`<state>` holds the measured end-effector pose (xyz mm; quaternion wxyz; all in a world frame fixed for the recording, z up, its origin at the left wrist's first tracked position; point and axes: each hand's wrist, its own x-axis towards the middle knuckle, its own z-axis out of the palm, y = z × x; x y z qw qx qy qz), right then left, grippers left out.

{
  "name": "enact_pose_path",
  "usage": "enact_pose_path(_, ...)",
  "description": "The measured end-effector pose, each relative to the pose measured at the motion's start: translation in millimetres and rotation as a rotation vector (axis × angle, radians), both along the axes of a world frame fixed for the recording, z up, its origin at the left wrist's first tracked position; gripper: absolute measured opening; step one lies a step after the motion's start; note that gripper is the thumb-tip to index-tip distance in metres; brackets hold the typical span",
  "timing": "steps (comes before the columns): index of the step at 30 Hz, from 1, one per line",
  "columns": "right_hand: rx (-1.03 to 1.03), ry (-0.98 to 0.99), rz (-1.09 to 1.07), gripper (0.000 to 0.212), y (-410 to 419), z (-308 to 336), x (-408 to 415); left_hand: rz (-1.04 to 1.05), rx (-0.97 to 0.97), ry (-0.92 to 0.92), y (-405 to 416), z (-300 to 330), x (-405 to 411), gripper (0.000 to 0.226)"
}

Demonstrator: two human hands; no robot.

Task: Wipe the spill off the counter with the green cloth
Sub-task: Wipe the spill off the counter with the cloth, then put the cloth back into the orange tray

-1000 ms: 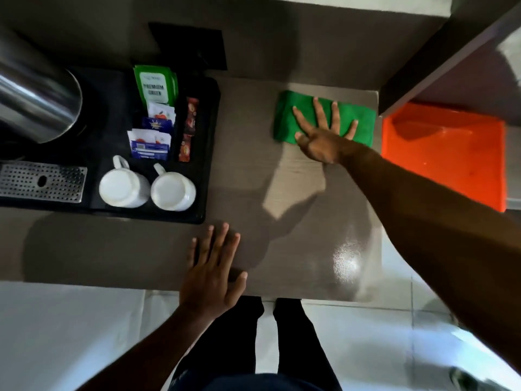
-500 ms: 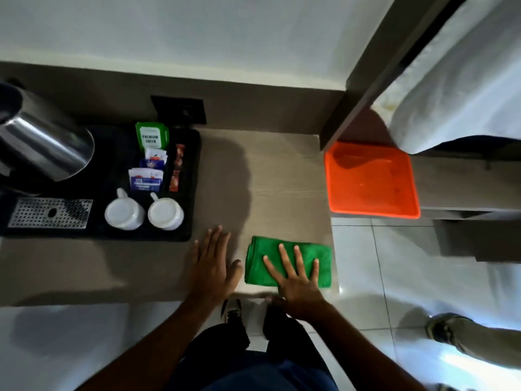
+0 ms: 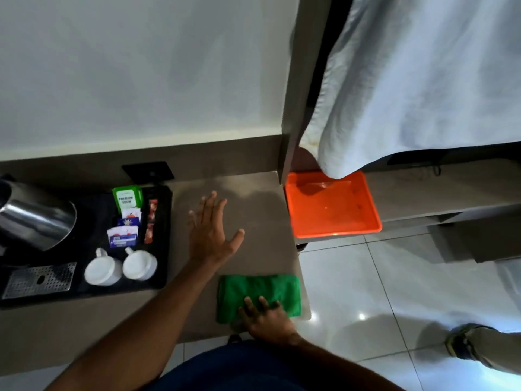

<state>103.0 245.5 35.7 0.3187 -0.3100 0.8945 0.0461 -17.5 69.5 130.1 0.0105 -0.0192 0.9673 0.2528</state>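
Observation:
The folded green cloth [image 3: 259,294] lies at the near right corner of the beige counter [image 3: 262,210]. My right hand [image 3: 265,317] presses flat on the cloth's near edge, fingers spread over it. My left hand [image 3: 211,230] rests palm down on the bare counter farther back, fingers apart, holding nothing. No spill is visible on the counter surface.
A black tray [image 3: 163,238] on the left holds two white cups [image 3: 121,268], tea sachets [image 3: 127,218] and a steel kettle [image 3: 33,215]. An orange tray [image 3: 332,207] sits on a lower shelf to the right, under hanging white fabric [image 3: 417,80]. Another person's shoe [image 3: 465,345] stands on the tiled floor.
My right hand dragged the green cloth from the far right of the counter to its near edge. My left hand moved from the near edge to the counter's middle. The view tilted up.

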Motion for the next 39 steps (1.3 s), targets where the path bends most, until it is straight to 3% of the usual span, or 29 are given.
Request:
enact_pose_path(5,-0.146,-0.101,0.128,0.045,5,-12,-8,0.002,-0.019,0.073,10,9,-20,0.093)
enact_pose_path(8,-0.236,-0.052,0.12,0.04,11,-7,-28,0.0,-0.042,0.086,7,16,-29,0.09)
enact_pose_path(12,-0.225,0.036,0.201,0.041,8,-8,-28,0.013,-0.079,0.077,5,18,-37,0.083)
enact_pose_path(19,-0.216,-0.084,0.167,0.04,-6,6,-38,0.022,-0.082,0.015,9,10,-33,0.082)
enact_pose_path(22,-0.278,-0.144,-0.129,0.032,-6,16,-60,0.003,-0.145,0.006,11,11,-35,0.083)
enact_pose_path(25,-0.572,-0.201,-0.586,0.037,21,24,-93,-0.046,-0.221,0.031,12,18,-45,0.083)
enact_pose_path(31,-1.05,-0.379,-1.186,0.041,85,38,-169,-0.122,-0.287,0.143,25,40,-77,0.083)
enact_pose_path(36,-1.303,-0.379,-1.537,0.048,113,40,-230,-0.177,-0.313,0.173,32,54,-100,0.085)
enact_pose_path(39,-1.21,-0.372,-1.586,0.05,128,24,-259,-0.174,-0.375,0.17,27,54,-103,0.086)
